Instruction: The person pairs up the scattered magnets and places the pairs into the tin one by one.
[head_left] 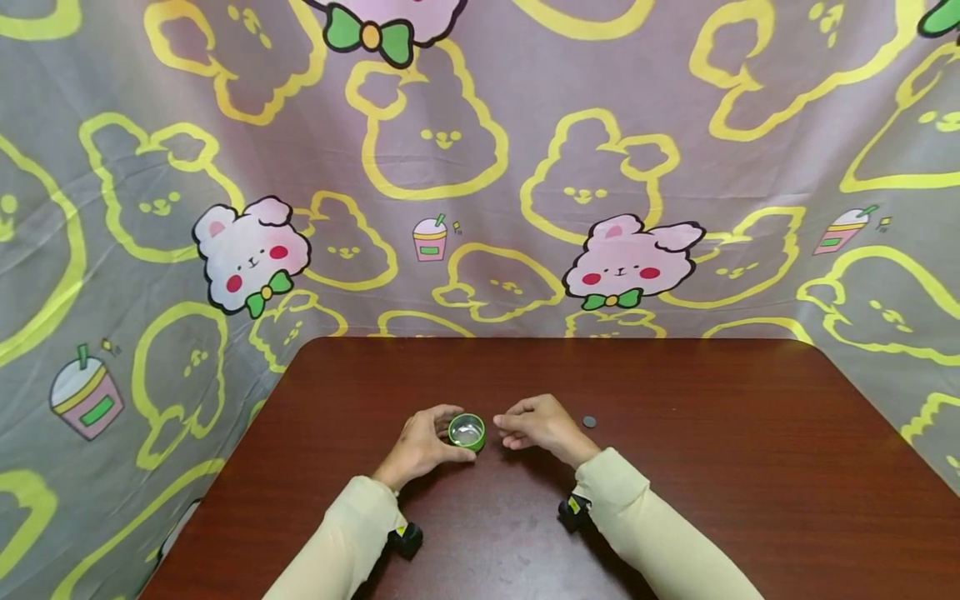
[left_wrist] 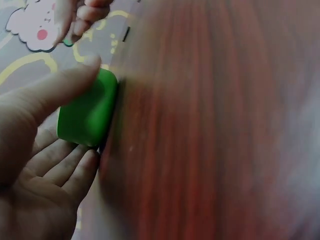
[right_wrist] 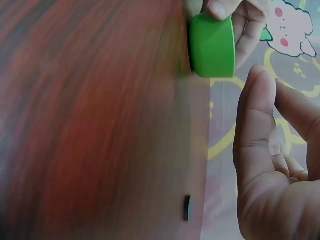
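Green cup (right_wrist: 214,46) gripped in our left hand (head_left: 420,443); our right hand (head_left: 542,427) narrowed nearby, can't tell if holding anything.

Head cam: high, faces forward and down, widest; takes in left hand (head_left: 420,446), right hand (head_left: 543,427), most of the counter (head_left: 712,467) and the printed curtain (head_left: 480,200). Left wrist cam (head_left: 408,540): low, close, rolled sideways, counter at frame right. Right wrist cam (head_left: 573,512): mirrored, counter at frame left. All three share the green container (left_wrist: 89,112); each wrist view catches the opposite hand.
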